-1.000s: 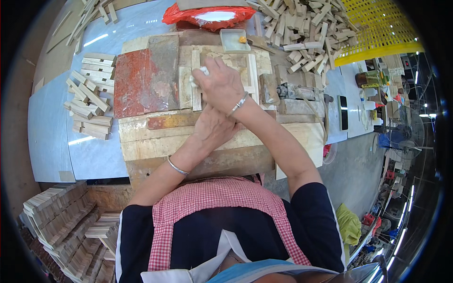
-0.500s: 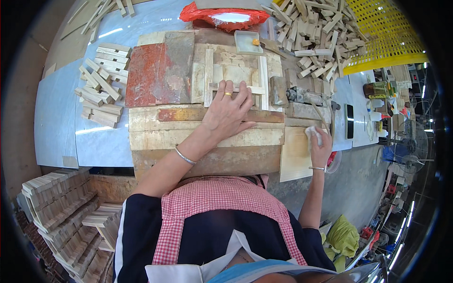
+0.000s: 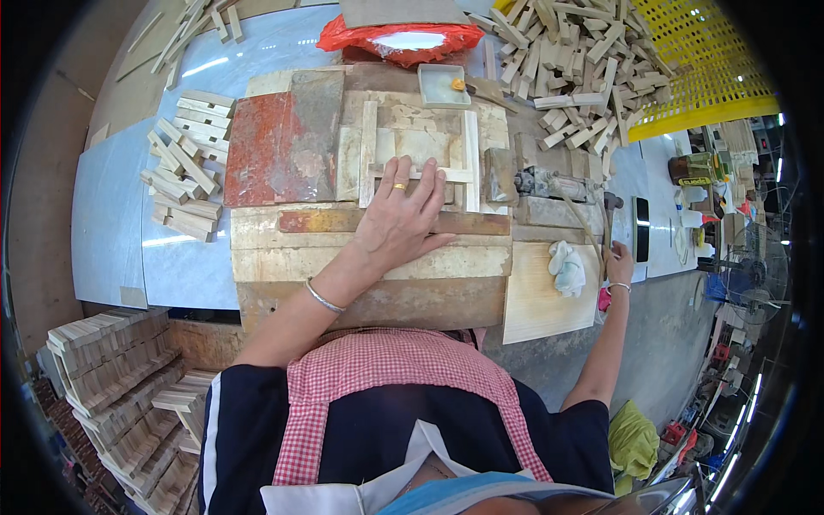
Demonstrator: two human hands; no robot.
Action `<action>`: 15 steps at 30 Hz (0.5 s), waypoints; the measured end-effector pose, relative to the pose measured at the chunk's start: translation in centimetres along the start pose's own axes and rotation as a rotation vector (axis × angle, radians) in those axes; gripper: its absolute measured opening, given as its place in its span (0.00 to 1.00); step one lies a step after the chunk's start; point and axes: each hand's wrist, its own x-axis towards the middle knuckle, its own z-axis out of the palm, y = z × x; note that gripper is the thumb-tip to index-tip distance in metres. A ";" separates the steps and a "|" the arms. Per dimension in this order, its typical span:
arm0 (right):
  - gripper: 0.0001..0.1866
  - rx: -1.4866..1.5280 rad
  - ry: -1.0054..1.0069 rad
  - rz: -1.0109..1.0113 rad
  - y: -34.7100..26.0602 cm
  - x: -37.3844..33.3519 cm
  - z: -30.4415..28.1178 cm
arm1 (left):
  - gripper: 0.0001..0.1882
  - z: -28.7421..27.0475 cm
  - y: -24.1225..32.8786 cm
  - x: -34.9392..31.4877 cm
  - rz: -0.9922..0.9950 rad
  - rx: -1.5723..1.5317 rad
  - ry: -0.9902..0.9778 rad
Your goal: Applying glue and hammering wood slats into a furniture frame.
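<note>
An H-shaped wooden frame (image 3: 470,154), two upright strips joined by a crosspiece, lies on the worn wooden work board (image 3: 369,266). My left hand (image 3: 402,210) rests over the crosspiece, fingers stretched out and pressing on it, thumb out to the right. Off to the right, my right hand (image 3: 620,263) is closed around the lower end of the handle of a hammer (image 3: 611,202); its dark head points away from me. A crumpled white cloth (image 3: 567,269) lies on a thin pale wood panel (image 3: 541,313), left of that hand.
A metal clamp-like fixture (image 3: 554,184) sits right of the frame. Behind it stands a shallow square dish (image 3: 439,88) beside a red plastic bag (image 3: 399,45). Loose wood blocks lie in a big pile (image 3: 575,64) at the far right and in stacks (image 3: 184,163) at left. A phone (image 3: 640,227) lies rightmost.
My right hand has let go of the white cloth, leaving it on the panel, and moved right to the hammer's handle. My left hand stays on the frame. The view has shifted slightly.
</note>
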 end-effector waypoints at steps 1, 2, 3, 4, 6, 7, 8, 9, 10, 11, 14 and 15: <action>0.20 -0.046 -0.079 0.072 0.1 0.5 0.2 | 0.44 0.0 0.0 0.0 -0.004 -0.010 0.000; 0.20 -0.012 -0.152 0.100 -1.1 0.6 -0.4 | 0.44 -0.1 0.0 -0.1 0.004 -0.017 0.003; 0.20 -0.018 -0.144 0.109 -1.7 0.9 -0.2 | 0.44 -0.1 -0.1 -0.2 -0.011 -0.018 -0.002; 0.20 -0.072 -0.176 0.111 -2.1 1.3 -0.3 | 0.44 -0.2 -0.1 -0.2 -0.023 -0.021 -0.004; 0.20 -0.132 -0.195 0.121 -2.8 1.6 -0.5 | 0.44 -0.1 -0.2 -0.3 -0.020 -0.036 0.013; 0.20 -0.145 -0.139 0.137 -3.2 1.5 -0.7 | 0.44 0.0 -0.2 -0.4 -0.028 -0.041 0.022; 0.20 -0.157 -0.083 0.152 -3.7 1.2 -0.9 | 0.44 -0.2 -0.1 -0.3 -0.035 -0.042 0.019; 0.20 -0.165 -0.074 0.159 -4.0 0.6 -1.4 | 0.44 0.0 0.0 -0.3 -0.026 -0.051 0.027; 0.21 -0.083 0.002 0.142 -4.6 -0.2 -2.3 | 0.44 0.1 0.1 -0.1 -0.018 -0.066 0.034; 0.22 -0.003 0.077 0.125 -5.3 -1.1 -3.2 | 0.44 0.3 0.2 0.0 -0.009 -0.082 0.040; 0.19 0.179 0.098 0.043 -11.9 -4.2 -6.8 | 0.44 0.2 0.2 -0.2 -0.023 -0.072 0.019; 0.18 0.305 0.138 -0.035 -14.2 -5.4 -7.6 | 0.44 0.3 0.2 -0.2 -0.016 -0.079 0.017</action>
